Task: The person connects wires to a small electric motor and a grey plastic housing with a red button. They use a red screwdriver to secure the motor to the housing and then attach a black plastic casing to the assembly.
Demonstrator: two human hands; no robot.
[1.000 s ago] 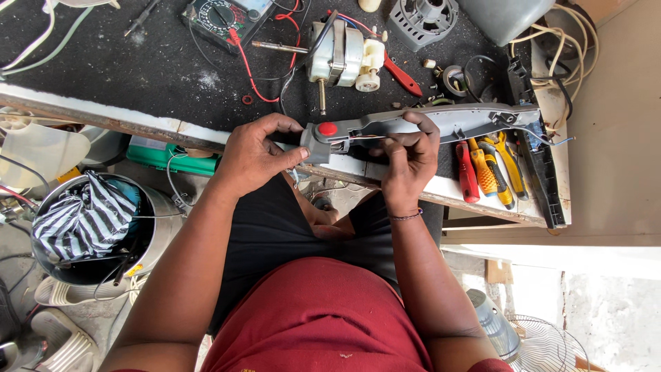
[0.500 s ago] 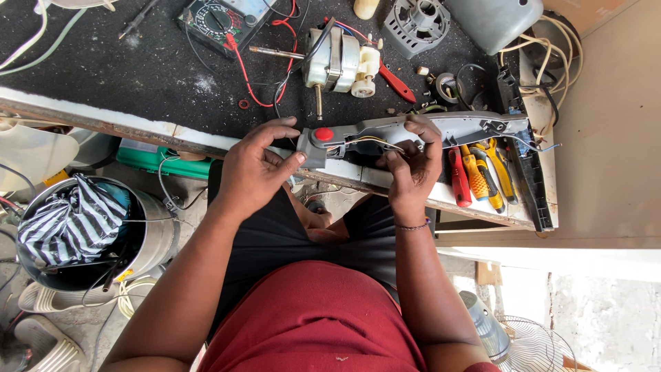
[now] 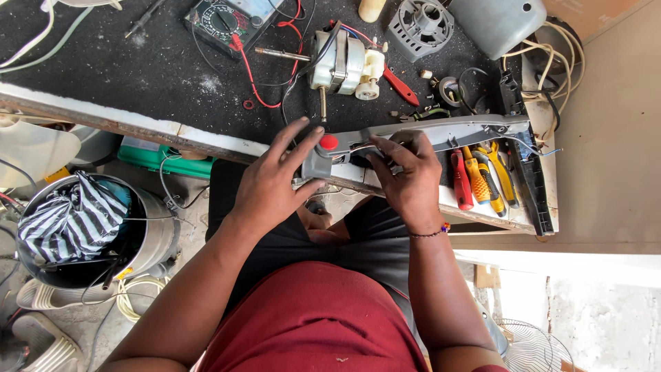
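At the near edge of the counter [image 3: 172, 96], both hands hold a long grey housing [image 3: 441, 131] with a red button [image 3: 329, 142]. The left hand [image 3: 272, 182] pinches its button end, fingers spread around it. The right hand [image 3: 406, 179] presses on the middle, fingers together. The long axis runs left to right, away past the right hand. Behind lie screwdrivers [image 3: 482, 176], a small motor [image 3: 341, 65] and a multimeter [image 3: 227, 21]. No package is readable.
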